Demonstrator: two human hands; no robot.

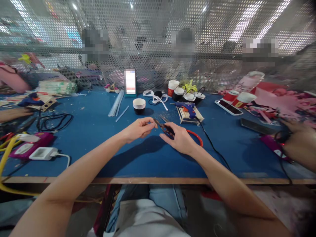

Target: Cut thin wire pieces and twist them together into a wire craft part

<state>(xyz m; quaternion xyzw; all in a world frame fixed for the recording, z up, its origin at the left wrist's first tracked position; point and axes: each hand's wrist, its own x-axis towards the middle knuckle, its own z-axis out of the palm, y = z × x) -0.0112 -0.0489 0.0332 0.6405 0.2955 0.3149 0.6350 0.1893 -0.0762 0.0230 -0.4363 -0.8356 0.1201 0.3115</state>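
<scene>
My right hand (181,136) is closed around dark metal pliers (160,124), whose jaws point left toward my other hand. My left hand (140,129) is closed in a pinch right at the jaw tips; anything between its fingertips is too small to make out. Behind my right hand a red curved handle (197,136) shows, and a thin metal tip (164,118) lies just beyond the jaws. I cannot tell whether these belong to one tool. A black-and-white paper cup (139,107) stands beyond my left hand.
A blue glue gun (186,108) rests on a wooden stick stand (190,118), its cord running to the front edge. Clear glue sticks (116,103), a propped phone (130,81) and several cups stand farther back. Other people's hands (301,141) are at both sides, near power strips (273,146).
</scene>
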